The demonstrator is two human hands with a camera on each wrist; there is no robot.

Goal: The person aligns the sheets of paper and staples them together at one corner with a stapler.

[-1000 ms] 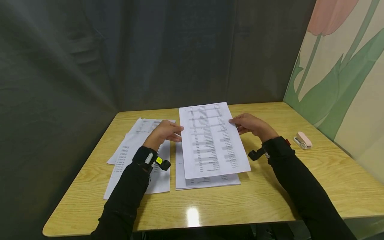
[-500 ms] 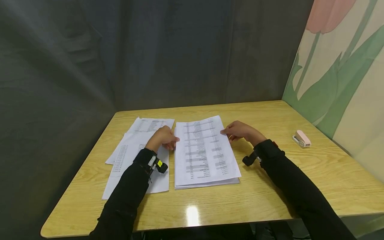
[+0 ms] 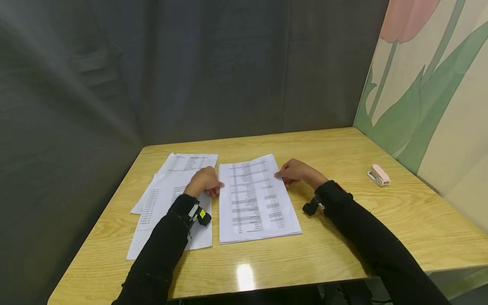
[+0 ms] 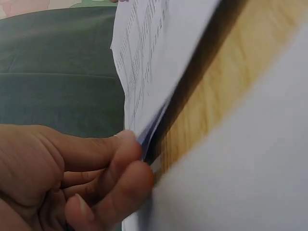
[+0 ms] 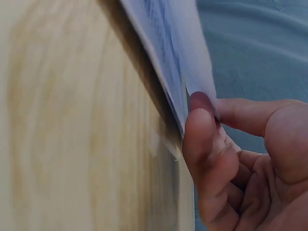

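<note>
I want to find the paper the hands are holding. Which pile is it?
The middle pile, between both hands: the left hand and right hand pinch its edges. The other sheets lie untouched, farther left.

L grip (image 3: 206, 181) & R grip (image 3: 295, 171) curled, pinching.

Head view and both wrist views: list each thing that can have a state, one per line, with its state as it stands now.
Middle stack of printed sheets: flat on the table, both side edges pinched.
Left hand: fingers curled, pinching the stack's left edge.
Right hand: thumb and fingers pinching the stack's right edge.
Loose sheets: lying flat, overlapping, left of the stack.
Pink stapler: untouched, near the wall.
</note>
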